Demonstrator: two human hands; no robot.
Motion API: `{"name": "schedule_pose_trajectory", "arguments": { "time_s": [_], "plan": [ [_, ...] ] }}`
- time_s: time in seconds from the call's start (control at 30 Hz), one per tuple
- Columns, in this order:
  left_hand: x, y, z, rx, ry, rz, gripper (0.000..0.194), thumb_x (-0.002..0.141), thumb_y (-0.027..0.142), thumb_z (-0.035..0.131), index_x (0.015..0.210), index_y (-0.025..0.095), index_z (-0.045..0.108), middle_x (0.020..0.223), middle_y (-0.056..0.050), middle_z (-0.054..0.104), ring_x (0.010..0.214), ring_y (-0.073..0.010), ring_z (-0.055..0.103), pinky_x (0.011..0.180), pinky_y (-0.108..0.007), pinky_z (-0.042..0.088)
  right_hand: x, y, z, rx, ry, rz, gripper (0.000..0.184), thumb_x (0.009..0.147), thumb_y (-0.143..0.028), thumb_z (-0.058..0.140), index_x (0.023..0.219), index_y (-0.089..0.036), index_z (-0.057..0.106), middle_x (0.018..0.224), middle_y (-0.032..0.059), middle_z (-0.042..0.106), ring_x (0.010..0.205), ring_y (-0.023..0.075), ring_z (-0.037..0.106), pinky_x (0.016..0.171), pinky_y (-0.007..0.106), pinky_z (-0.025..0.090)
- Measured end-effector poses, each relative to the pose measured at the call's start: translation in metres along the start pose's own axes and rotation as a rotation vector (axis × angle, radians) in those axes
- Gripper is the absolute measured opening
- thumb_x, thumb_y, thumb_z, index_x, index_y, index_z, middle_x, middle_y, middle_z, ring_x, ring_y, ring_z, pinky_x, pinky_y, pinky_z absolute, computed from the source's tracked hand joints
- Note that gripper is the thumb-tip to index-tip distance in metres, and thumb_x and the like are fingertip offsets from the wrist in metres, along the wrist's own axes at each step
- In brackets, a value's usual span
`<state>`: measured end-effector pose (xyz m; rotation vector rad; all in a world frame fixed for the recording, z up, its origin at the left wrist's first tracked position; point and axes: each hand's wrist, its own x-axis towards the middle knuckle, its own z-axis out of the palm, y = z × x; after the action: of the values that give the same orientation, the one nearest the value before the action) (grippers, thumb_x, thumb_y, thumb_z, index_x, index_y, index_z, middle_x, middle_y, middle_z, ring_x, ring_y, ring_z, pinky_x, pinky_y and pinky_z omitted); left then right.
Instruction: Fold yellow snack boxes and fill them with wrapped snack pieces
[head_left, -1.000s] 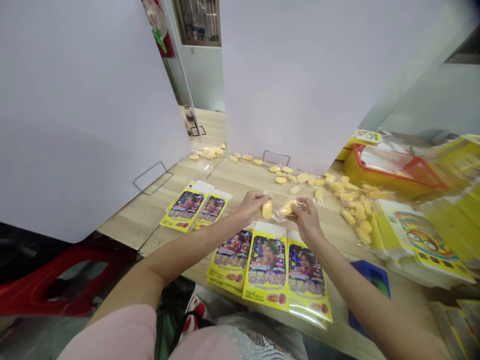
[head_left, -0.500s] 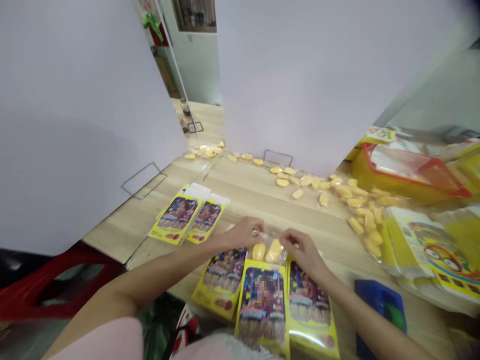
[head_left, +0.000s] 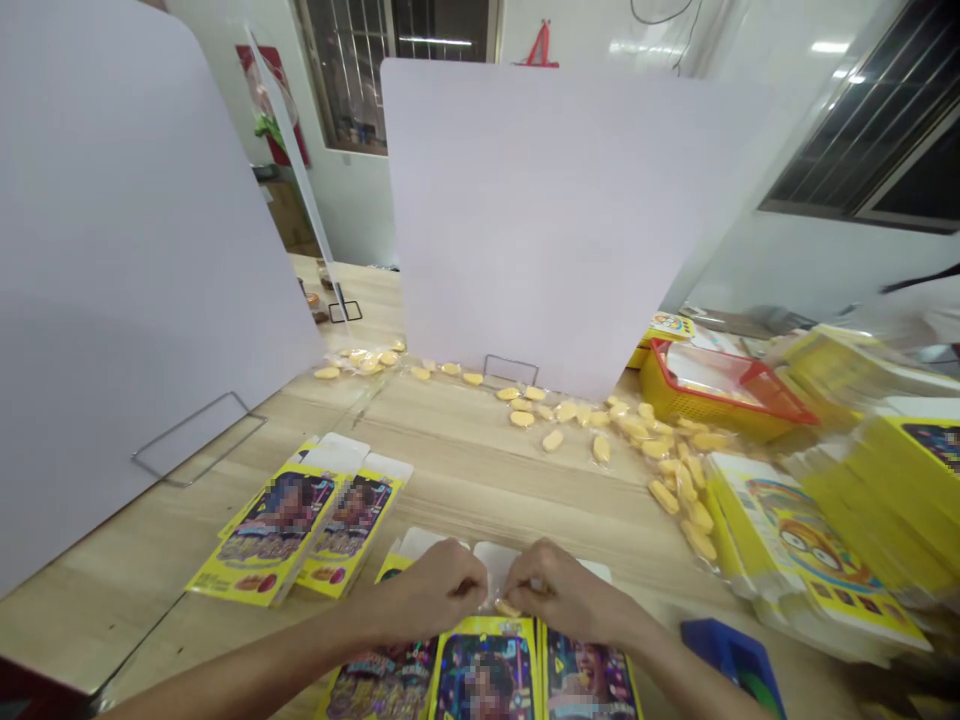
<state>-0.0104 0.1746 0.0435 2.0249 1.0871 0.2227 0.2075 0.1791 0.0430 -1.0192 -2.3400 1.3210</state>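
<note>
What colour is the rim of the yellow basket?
Red: the rim of the yellow basket, best seen in the head view.

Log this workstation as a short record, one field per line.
Left hand: curled shut by the middle yellow box; contents hidden
Right hand: pinched at a wrapped yellow piece
Front row: three picture-fronted boxes, side by side
Left side: overlapping boxes, flaps open
Loose pieces: scattered along white panel, heaped at right
Right side: red-rimmed basket, stacked cartons, blue container
</note>
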Motion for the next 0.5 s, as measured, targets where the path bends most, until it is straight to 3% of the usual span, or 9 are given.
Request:
{"name": "schedule_pose_trajectory", "arguments": {
  "time_s": [0.1,0.23,0.33,0.5],
  "plan": [
    [0.007,0.005,-0.018,0.065,0.054,0.010,0.021,0.076,0.016,0.049,0.058,0.013,0.059,0.053,0.003,0.050,0.054,-0.0093,0.040,0.054,-0.022,0.026,0.001,-0.006,-0.005,-0.001,-0.089,0.008,0.019,0.077,-0.012,0.052,0.059,-0.016,0.055,0.054,-0.0060,0.042,0.053,0.0073,0.038,0.054,0.019,0.030],
    [0.021,0.007,-0.032,0.117,0.001,0.047,0.018,0.076,0.018,0.053,0.074,0.014,0.070,0.068,-0.002,0.067,0.061,-0.0120,0.052,0.058,-0.021,0.033,0.000,-0.010,0.004,-0.015,0.036,0.058,0.012,0.072,-0.007,0.057,0.074,-0.018,0.062,0.072,-0.0040,0.059,0.066,0.0094,0.052,0.062,0.019,0.037],
    [0.026,0.006,-0.029,0.192,-0.075,0.048,0.018,0.072,0.016,0.056,0.080,0.015,0.073,0.074,-0.004,0.071,0.064,-0.0146,0.058,0.059,-0.022,0.036,-0.005,-0.010,0.009,-0.095,0.104,-0.024,0.017,0.075,-0.004,0.055,0.075,-0.019,0.063,0.078,-0.0012,0.064,0.079,0.0131,0.057,0.077,0.024,0.040],
    [0.028,0.003,-0.016,0.212,-0.173,0.034,0.025,0.067,0.006,0.056,0.082,0.014,0.074,0.073,-0.004,0.071,0.064,-0.0151,0.058,0.058,-0.022,0.037,-0.011,-0.006,-0.003,-0.090,-0.067,-0.004,0.016,0.089,-0.015,0.051,0.085,-0.020,0.066,0.083,0.0014,0.066,0.077,0.0148,0.058,0.075,0.027,0.042]
  ]
}}
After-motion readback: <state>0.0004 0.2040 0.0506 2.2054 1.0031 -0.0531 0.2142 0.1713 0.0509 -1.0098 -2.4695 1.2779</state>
